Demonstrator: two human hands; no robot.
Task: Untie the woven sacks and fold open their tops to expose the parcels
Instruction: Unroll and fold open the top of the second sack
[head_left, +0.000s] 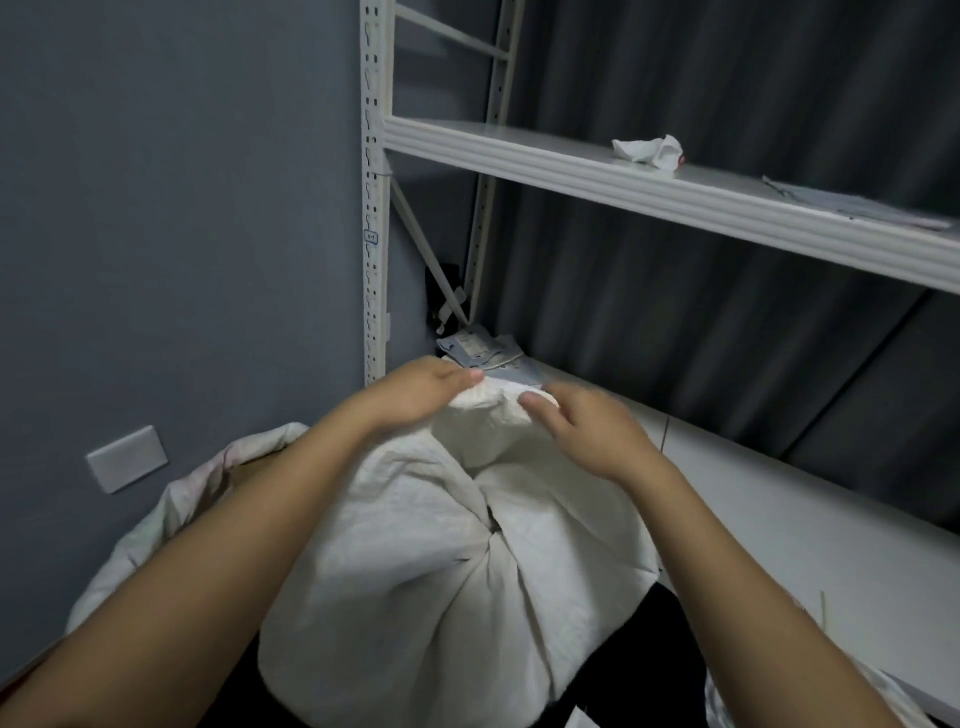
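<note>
Two bare forearms reach in from the lower edge toward a white woven sack (441, 597) standing in the middle of the view. Its neck is gathered tight at a cinch, with creases fanning out below it, and the loose top rises above that point. Both hands are on this top. Left hand (421, 389) has its grip closed over the upper left edge of the cloth, fingers curled across it. Right hand (582, 426) pinches the upper right edge, thumb pressed on the near face; its far fingers are blurred. Behind the left forearm lies a second pale sack (171, 519), against the grey wall (182, 208), where a white wall plate (127, 459) sits. Beyond stands a white metal shelving rack (375, 208); crumpled white paper (649, 151) rests on its upper shelf, and flat packets (478, 351) lie in the lower shelf's corner.
</note>
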